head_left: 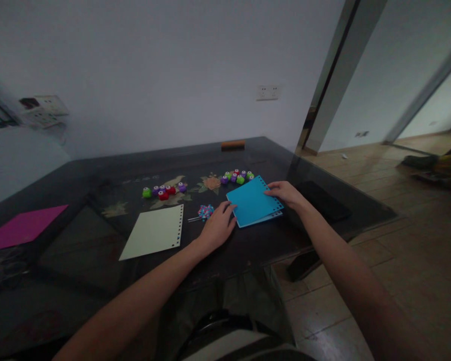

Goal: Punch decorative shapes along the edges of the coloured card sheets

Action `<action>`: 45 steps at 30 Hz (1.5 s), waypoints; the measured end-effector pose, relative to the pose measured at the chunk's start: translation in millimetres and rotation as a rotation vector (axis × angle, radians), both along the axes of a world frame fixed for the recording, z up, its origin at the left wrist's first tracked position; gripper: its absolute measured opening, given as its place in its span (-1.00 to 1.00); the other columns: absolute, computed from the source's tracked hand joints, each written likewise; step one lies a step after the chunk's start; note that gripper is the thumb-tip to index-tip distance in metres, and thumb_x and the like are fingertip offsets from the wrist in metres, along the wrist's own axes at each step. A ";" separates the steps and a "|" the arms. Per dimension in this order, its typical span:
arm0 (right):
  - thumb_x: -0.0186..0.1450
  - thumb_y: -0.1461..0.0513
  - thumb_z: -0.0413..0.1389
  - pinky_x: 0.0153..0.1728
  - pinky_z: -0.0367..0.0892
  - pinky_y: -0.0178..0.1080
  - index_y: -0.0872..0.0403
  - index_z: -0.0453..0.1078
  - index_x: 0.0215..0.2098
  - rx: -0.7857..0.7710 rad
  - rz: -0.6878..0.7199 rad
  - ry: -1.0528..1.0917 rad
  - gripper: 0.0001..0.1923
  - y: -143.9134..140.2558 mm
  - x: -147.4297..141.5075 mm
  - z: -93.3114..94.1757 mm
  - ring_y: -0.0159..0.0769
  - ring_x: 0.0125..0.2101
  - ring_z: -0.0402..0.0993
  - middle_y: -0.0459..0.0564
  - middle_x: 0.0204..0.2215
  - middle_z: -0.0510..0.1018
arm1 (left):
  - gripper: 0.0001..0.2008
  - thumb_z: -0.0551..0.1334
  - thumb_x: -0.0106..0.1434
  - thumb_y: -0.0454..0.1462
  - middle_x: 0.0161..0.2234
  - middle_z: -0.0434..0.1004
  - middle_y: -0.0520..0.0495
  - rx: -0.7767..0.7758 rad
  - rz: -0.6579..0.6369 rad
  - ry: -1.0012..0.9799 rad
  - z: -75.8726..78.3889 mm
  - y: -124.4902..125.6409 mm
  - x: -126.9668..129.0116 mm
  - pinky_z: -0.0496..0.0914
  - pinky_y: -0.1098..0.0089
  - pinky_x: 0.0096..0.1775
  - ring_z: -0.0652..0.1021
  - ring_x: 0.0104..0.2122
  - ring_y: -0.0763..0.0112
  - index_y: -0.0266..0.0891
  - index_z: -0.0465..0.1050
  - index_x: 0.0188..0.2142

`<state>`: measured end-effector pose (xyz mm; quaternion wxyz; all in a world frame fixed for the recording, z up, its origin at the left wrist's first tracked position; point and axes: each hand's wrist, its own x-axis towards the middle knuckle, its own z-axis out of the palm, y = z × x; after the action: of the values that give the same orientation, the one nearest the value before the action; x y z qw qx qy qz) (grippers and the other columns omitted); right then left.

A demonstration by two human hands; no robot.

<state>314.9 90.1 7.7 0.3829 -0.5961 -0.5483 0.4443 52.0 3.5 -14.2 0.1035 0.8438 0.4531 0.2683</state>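
Note:
Two overlapping layers of blue hole-punched paper (251,203) lie slightly fanned apart, with holes along their right edge. My right hand (285,193) pinches the upper layer at that punched edge. At the opposite edge, the curled fingers of my left hand (218,226) grip the blue paper, thumb nearer me. Just left of that hand sits a small bunch of pink and blue speckled pieces (205,212) with thin metal stems. A cream punched sheet (152,233) lies flat farther left. Behind the blue paper stand several coloured eye-topped figures (240,179).
More such figures (163,193) stand beyond the cream sheet. A magenta sheet (26,228) lies at the left beside a clear crumpled item (5,268). A dark flat object (321,200) lies right of my right hand. A brown roll (233,145) rests at the dark table's (165,159) back edge.

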 end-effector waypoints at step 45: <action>0.13 0.31 0.20 -0.58 0.31 -0.38 0.17 0.47 -0.30 0.107 -0.094 -0.326 -0.86 -0.6 10.5 2.6 -0.42 -0.59 0.40 0.00 -0.53 0.55 | -0.51 -0.01 0.28 -0.34 0.27 0.11 -0.23 -0.348 0.036 -0.402 4.1 15.2 0.3 0.15 0.16 0.20 0.19 0.24 0.27 -0.22 0.11 0.21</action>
<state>325.3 89.5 10.3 0.3405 -0.6641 -0.5974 0.2935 52.3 18.7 -10.1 0.3303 0.7349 0.4775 0.3505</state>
